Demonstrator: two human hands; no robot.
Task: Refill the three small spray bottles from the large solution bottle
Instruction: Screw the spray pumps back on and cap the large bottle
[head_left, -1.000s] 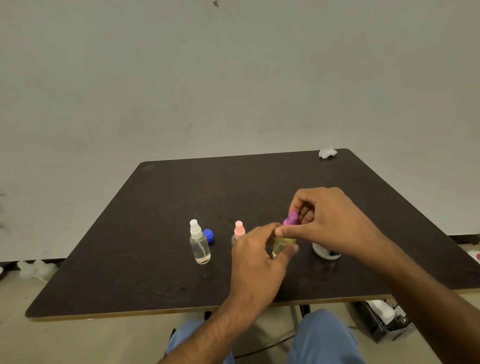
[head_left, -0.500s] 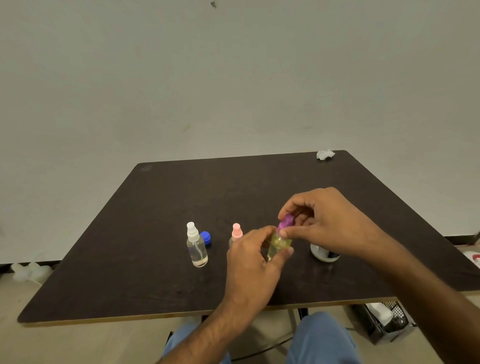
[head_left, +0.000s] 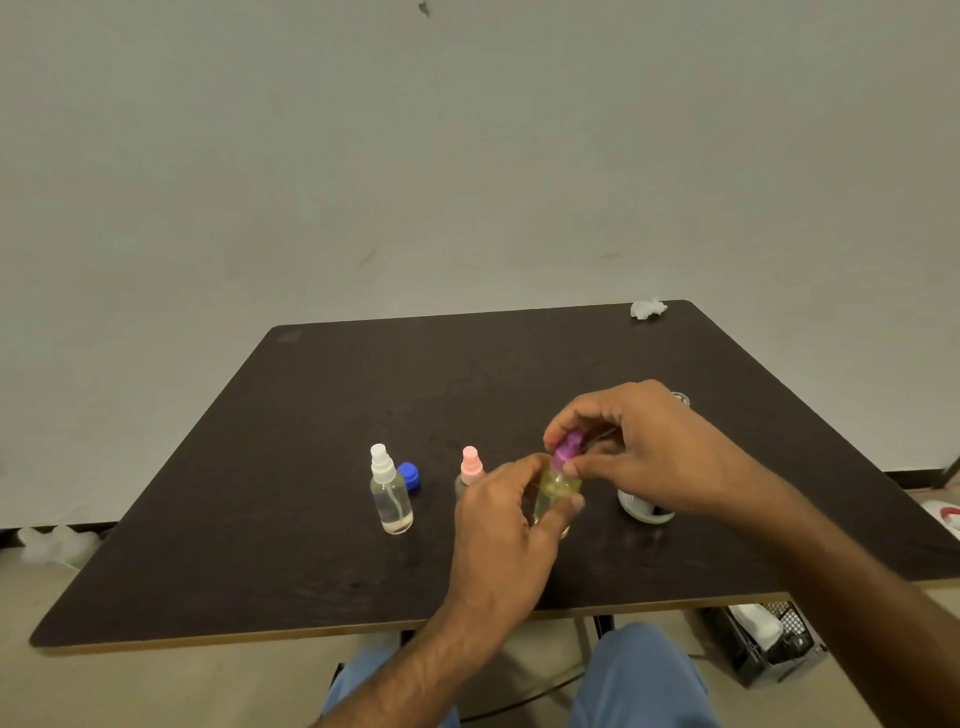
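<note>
Slightly tilted now, yellow bottle in left hand's grip (right hand pinches purple cap).

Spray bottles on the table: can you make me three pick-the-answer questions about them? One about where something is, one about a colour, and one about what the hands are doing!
1. Where is the blue cap?
A. right behind the white-topped bottle
B. at the table's far corner
C. on the floor

2. What colour is the top of the bottle being held?
A. green
B. purple
C. black

3. What are the hands doing?
A. lying flat on the table
B. both holding the purple-topped bottle
C. waving in the air

Answers:
1 A, the cap sits on the table just behind that bottle.
2 B, its sprayer is purple.
3 B, the left hand grips the bottle's body and the right hand pinches its top.
</note>
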